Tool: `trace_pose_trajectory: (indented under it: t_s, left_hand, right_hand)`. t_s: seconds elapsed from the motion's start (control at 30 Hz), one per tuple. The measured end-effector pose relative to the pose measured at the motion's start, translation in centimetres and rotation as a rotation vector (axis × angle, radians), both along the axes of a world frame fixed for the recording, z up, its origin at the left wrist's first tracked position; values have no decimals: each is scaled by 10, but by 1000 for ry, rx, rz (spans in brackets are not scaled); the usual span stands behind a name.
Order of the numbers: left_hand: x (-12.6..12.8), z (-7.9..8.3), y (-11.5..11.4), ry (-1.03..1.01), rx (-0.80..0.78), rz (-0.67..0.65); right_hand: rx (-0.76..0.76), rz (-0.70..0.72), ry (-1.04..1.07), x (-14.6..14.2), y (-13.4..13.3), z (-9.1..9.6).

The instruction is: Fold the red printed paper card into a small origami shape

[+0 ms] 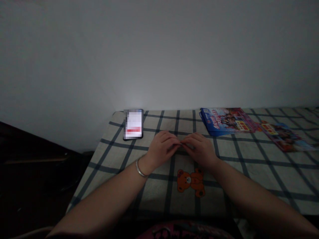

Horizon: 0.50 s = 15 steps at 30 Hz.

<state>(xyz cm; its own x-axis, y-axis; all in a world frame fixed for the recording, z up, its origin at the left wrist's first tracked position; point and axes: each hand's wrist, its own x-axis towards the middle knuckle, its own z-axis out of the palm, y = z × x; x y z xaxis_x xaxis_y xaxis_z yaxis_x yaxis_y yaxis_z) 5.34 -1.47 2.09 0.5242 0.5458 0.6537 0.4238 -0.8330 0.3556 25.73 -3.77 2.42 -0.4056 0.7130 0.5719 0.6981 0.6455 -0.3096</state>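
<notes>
My left hand [161, 146] and my right hand [199, 147] rest side by side on a checked tablecloth [249, 166], with their fingertips meeting in the middle. Both hands have the fingers curled and pinched together; whatever is between them is too small or hidden to make out. A silver bangle [140, 169] circles my left wrist. An orange bear print [190, 181] lies on the cloth just in front of my hands.
A phone [133, 124] with a lit screen lies at the back left of the table. Two colourful booklets, one blue [225, 121] and one further right [284, 136], lie at the back right. A pale wall [159, 49] stands behind. Dark floor is at the left.
</notes>
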Motion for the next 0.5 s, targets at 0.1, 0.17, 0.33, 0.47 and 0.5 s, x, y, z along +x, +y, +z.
trace_pose_trajectory:
  t_s: [0.1, 0.17, 0.33, 0.47, 0.5]
  left_hand:
    - [2, 1, -2, -15, 9, 13]
    - [3, 0, -2, -11, 11, 4]
    - [4, -3, -2, 29, -11, 25]
    - [4, -5, -4, -9, -39, 34]
    - [4, -5, -4, -24, -45, 32]
  right_hand:
    - [19, 16, 32, -1, -1, -1]
    - [29, 37, 48, -2, -1, -1]
    - [24, 66, 53, -1, 0, -2]
    - [5, 63, 100, -1, -1, -3]
    - [-3, 62, 115, -1, -1, -3]
